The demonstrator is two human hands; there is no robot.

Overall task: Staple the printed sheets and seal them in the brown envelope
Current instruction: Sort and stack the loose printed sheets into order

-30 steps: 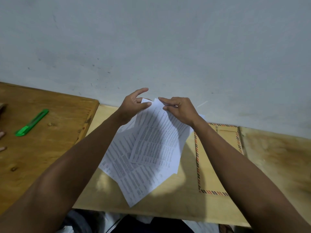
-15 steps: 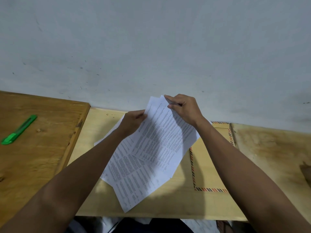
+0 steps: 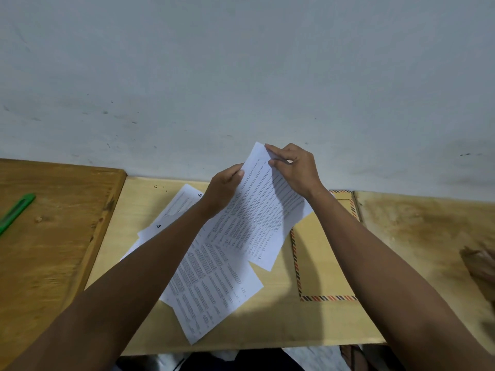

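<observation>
I hold a printed sheet lifted off the pale wooden table. My right hand pinches its top corner, and my left hand grips its left edge. More printed sheets lie fanned on the table beneath my arms; two at the left show handwritten numbers. The brown envelope, edged with striped trim, lies flat to the right, partly under the held sheet and my right forearm. No stapler is in view.
A darker wooden table adjoins on the left with a green pen-like object on it. A grey wall rises directly behind. A blurred brown shape sits at the far right edge.
Both hands have raised the top sheet higher toward the wall. My left hand moved from its top corner to its left edge. Numbered sheets at the left are now uncovered.
</observation>
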